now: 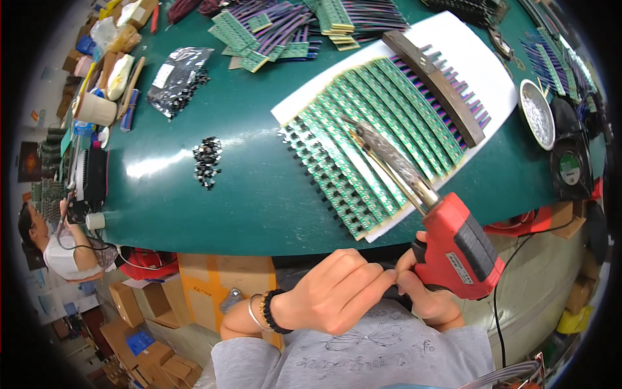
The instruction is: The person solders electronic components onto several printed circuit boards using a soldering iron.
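We hold the red pistol-shaped soldering gun in our right hand, left hand touching its grip, its long metal tip over fanned green circuit boards on the green desk.

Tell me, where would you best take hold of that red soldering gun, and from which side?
Grip the red soldering gun by its chunky red body, coming from the person's side below the table edge. The long metal barrel points away over the green circuit boards, so that end is probably hot. The right hand holds it there.
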Available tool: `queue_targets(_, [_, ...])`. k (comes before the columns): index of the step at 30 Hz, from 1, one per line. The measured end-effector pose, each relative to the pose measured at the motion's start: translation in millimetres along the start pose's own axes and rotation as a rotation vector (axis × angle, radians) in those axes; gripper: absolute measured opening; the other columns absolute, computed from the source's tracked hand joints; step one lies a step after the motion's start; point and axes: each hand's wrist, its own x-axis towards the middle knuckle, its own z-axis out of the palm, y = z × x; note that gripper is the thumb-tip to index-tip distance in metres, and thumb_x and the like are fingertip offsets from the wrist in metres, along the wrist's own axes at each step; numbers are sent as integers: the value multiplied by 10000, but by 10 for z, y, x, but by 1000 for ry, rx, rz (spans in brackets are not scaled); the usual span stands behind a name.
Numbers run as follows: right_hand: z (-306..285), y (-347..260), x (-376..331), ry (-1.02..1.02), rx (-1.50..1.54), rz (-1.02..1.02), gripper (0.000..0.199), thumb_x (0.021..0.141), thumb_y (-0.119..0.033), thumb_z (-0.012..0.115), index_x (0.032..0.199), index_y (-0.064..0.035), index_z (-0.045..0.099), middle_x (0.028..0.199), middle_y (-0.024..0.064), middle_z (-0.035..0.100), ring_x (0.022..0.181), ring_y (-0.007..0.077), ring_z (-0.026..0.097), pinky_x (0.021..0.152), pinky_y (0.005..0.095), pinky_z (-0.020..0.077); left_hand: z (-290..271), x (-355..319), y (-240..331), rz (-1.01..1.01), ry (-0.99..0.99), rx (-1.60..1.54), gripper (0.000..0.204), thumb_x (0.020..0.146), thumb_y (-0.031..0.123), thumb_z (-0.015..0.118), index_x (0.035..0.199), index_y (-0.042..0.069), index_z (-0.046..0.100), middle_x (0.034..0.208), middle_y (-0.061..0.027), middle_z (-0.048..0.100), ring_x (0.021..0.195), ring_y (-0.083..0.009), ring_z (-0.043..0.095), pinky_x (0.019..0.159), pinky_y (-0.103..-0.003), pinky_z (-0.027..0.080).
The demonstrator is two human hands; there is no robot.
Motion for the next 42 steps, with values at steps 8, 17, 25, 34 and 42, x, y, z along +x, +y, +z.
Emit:
queue_targets(8, [-121,-76,-163,-89,-61,34,696,922,-89,626,1500,-81,239,801,108,622,632,153,564,604,281,487,11,36,-77,-161,11,85,269,641,-40,741,899,-25,669,797,-88,615,663,-225,564,575,-326,473])
queue_targets(17, [-591,186,-763,-66,203,-56,922,841,-661,629,1426,2,367,572,-8,547,493,154,558,534,341,505,174,46,-272,-385,44,225,235,655,-43,752,863,22,663,748,-57,592,640,-224,535,554,-330,414])
queue_targets(25, [-734,335,-1244,-122,357,-1,986,700,-627,792,1269,114,475,596,32,614,540,198,627,543,338,518,158,70,-284,-406,24,182,238,649,-44,753,859,27,667,752,-55,591,638,-223,530,554,-329,409])
queue_targets(34, [-545,225,-1254,136,469,144,689,655,-466,902,986,11,531,796,92,654,627,148,608,555,294,455,153,78,-291,-417,43,167,222,652,-50,748,839,27,657,745,-57,582,636,-226,533,553,-328,406])
queue_targets(42, [-655,176,-1107,-13,311,115,660,676,-523,865,923,0,546,652,101,630,537,217,602,513,345,460,138,87,-286,-438,25,153,215,650,-49,743,830,34,660,721,-50,563,633,-225,535,552,-331,404])
